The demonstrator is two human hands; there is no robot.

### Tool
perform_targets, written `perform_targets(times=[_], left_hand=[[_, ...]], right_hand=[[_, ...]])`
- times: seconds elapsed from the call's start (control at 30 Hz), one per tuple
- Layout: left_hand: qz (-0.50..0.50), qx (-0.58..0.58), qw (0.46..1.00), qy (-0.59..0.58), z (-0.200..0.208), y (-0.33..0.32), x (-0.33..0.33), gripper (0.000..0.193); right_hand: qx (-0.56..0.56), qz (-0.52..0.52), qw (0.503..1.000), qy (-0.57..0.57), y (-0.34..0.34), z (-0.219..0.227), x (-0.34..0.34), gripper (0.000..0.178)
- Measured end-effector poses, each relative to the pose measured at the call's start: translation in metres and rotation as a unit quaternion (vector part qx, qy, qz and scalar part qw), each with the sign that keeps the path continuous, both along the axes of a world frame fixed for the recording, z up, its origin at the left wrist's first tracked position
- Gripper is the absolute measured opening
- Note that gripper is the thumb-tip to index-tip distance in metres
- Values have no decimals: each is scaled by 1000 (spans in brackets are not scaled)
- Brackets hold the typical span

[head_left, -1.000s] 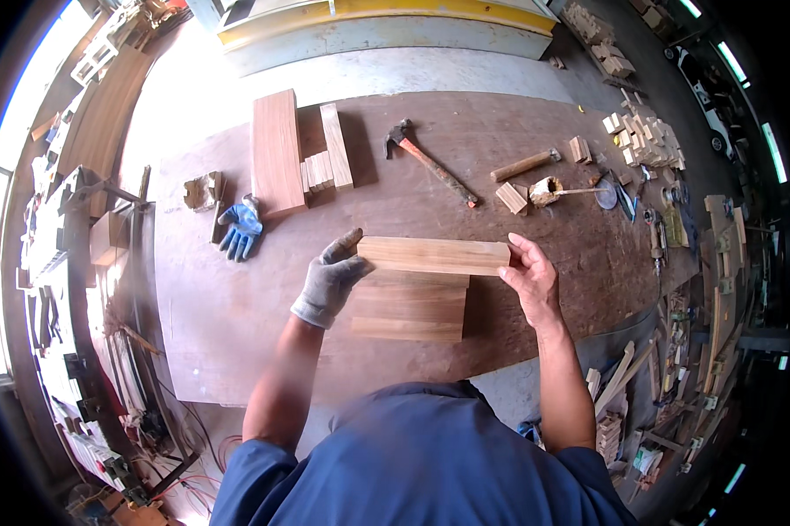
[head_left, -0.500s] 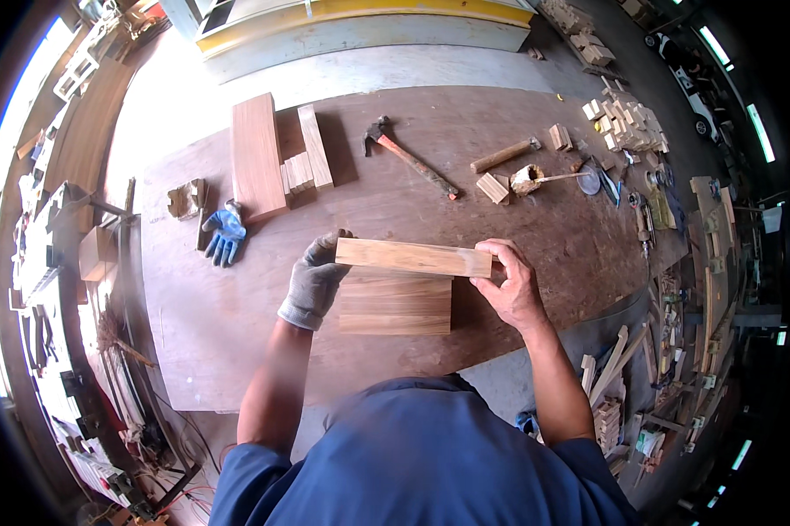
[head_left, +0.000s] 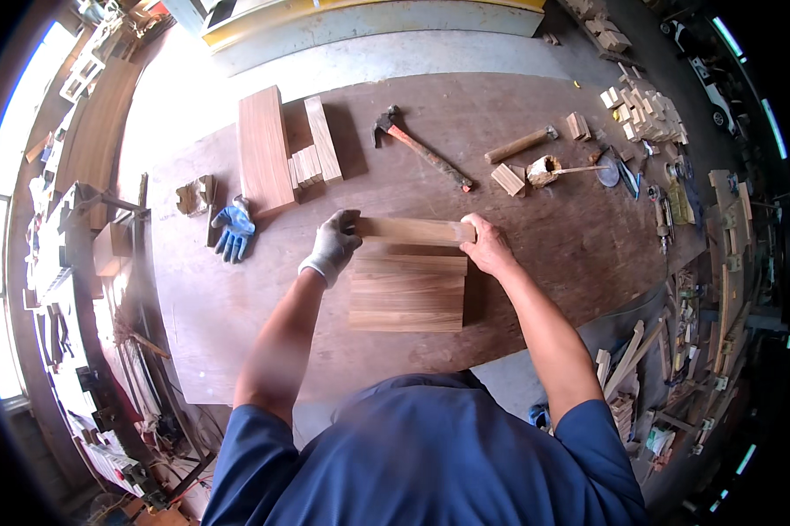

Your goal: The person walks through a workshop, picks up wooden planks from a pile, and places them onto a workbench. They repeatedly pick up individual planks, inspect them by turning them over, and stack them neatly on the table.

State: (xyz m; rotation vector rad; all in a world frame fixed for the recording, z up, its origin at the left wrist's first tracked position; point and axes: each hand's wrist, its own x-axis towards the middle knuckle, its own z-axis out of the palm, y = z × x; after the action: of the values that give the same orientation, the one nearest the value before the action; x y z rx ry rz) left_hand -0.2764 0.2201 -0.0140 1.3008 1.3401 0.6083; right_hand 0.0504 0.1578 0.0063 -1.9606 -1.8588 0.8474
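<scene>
Between both hands I hold a short wooden board (head_left: 415,231) by its two ends. My left hand (head_left: 331,249), in a grey work glove, grips the left end. My bare right hand (head_left: 490,245) is closed on the right end. Just nearer to me lies a wooden box or block of boards (head_left: 406,302) on the brown tabletop (head_left: 263,351); I cannot tell whether the held board touches it. A claw hammer (head_left: 423,151) with a worn red handle rests beyond the hands.
At the far left lie a wide plank (head_left: 267,149), a narrow board (head_left: 323,138), small blocks (head_left: 306,167) and a blue glove (head_left: 234,230). To the right are a mallet (head_left: 521,145), a glue pot (head_left: 544,171) with a stick, and piled wood blocks (head_left: 647,114).
Both hands have carried the board away from me, to beyond the box on the table. More of the box's top shows now. The view has shifted slightly.
</scene>
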Motion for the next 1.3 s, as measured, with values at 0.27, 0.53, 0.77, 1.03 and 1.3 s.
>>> perform_targets(times=[0.27,0.53,0.77,1.03,1.3], left_hand=[[-198,323,881,284,38,-85,12,80],[-352,300,820,336,8,-144,64,93],[-337,291,822,355,1,-112,78,94],[-304,289,805,419,-18,-74,98,91],[-275,279,842,370,-11,-51,116,94]], right_hand=[[-56,61,996,-29,-4,-28,6,50],[102,-49,987,-115,55,-40,2,55],[86,-60,978,-183,105,-97,2,51],[61,-30,983,-169,147,-65,41,25],[236,-57,962,-126,101,15,48,28]])
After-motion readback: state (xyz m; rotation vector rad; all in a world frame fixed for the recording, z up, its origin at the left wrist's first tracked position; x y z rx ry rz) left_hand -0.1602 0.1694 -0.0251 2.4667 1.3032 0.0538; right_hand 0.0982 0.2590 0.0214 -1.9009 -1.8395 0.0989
